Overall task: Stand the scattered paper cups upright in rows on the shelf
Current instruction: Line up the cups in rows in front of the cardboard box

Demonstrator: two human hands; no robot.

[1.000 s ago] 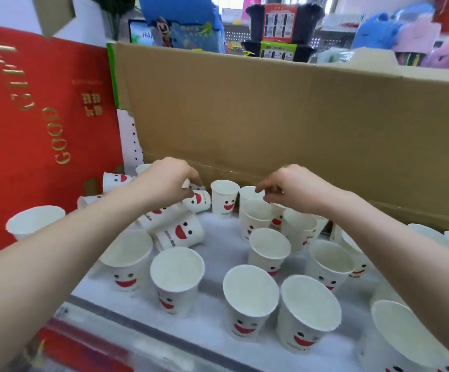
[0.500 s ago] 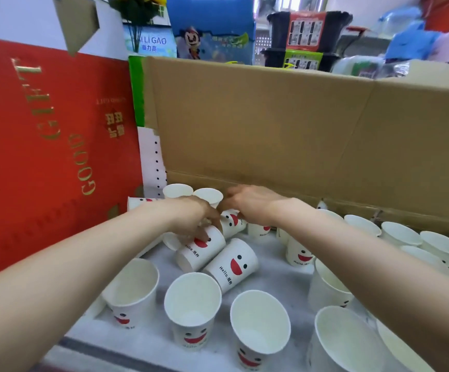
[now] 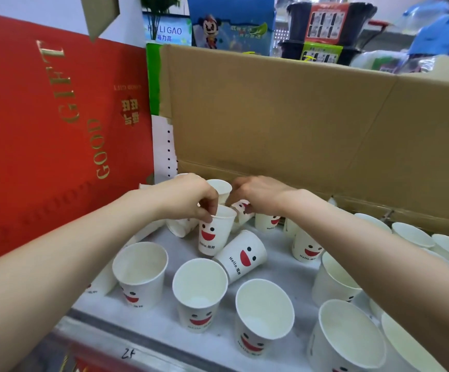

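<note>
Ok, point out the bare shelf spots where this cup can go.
Best patch of shelf: between the lying cup and the upright cup to its right. Also a thin strip along the front edge. Crowded under the left hand and right hand.

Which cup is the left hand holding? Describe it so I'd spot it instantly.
From the big red gift box on the left, follow the left arm to the left hand. Under it stands a smiley paper cup, face toward the camera; unlike its neighbours, fingers pinch its rim.
</note>
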